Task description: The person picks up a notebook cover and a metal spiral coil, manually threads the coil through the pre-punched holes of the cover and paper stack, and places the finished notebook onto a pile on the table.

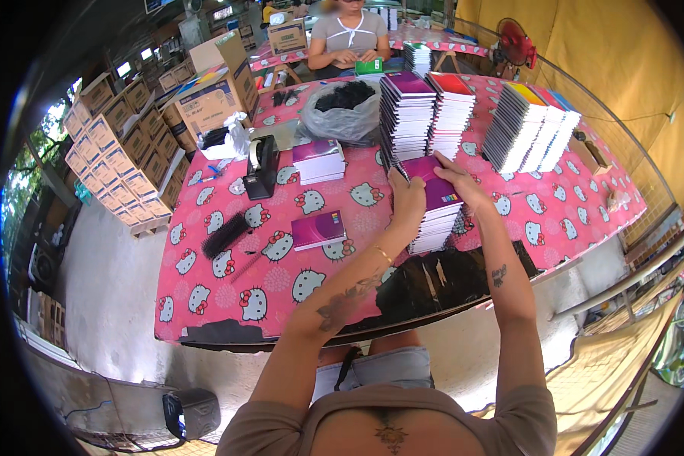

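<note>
Squaring or steadying the near stack of purple-covered spiral notebooks (433, 224) seems to be the step in hand: it stands directly beneath and between the fingers, toward the table's near edge. The left hand (409, 199) is clamped against the stack's upper left side, its fingertips partly hidden; the right hand (465, 186) presses at the top cover's far right corner, fingers bent over it. The next move would call for even pressure from both sides, so that the upper notebooks do not slide out of line. Just beyond the fingers rises a taller purple-topped notebook stack (406, 118), with a red-topped notebook stack (450, 118) beside it, leaving little room forward. Right of the right fingers there is bare pink tablecloth (501, 191) before the yellow-topped notebook stack (515, 129). Left of the left fingers lies wider room, up to a single purple notebook (318, 230). Nearer the body than the fingers, a black patch (452, 287) lines the table's edge.
</note>
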`<state>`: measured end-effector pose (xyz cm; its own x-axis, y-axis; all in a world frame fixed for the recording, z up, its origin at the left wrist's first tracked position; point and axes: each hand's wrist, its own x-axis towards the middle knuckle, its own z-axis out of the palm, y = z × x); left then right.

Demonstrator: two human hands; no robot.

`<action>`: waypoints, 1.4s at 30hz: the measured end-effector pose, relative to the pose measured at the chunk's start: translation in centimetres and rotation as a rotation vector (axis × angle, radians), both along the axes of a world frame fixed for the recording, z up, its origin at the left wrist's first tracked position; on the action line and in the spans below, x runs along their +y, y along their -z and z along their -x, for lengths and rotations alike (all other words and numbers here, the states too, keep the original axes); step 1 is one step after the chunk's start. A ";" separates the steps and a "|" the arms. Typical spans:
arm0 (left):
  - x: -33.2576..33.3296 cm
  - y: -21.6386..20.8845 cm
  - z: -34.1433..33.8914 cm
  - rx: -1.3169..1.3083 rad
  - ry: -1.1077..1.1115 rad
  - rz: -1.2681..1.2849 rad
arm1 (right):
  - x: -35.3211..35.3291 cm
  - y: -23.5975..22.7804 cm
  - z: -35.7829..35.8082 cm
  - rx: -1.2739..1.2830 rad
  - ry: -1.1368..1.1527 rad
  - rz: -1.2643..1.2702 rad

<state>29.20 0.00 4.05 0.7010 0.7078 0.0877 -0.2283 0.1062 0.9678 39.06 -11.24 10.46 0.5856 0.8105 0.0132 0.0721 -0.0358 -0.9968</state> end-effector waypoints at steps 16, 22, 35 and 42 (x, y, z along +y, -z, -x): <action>12.7 7.4 23.0 0.423 -0.150 -1.570 | -8.5 -1.6 6.6 -0.349 0.343 -0.665; 9.8 5.6 22.4 0.442 -0.168 -1.621 | -5.5 3.5 16.6 -0.333 -0.228 -0.452; -1.1 7.1 25.3 0.019 -0.269 -0.340 | 1.6 16.0 19.3 -0.016 -0.106 -0.208; 14.5 8.3 32.0 0.914 -0.549 -1.208 | 1.5 15.4 19.6 -0.009 -0.134 -0.126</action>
<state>-2.77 14.55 -4.27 0.5267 0.7093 0.4686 0.6926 -0.6776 0.2473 19.48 -9.70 -4.95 0.4722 0.8727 0.1241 0.0764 0.0997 -0.9921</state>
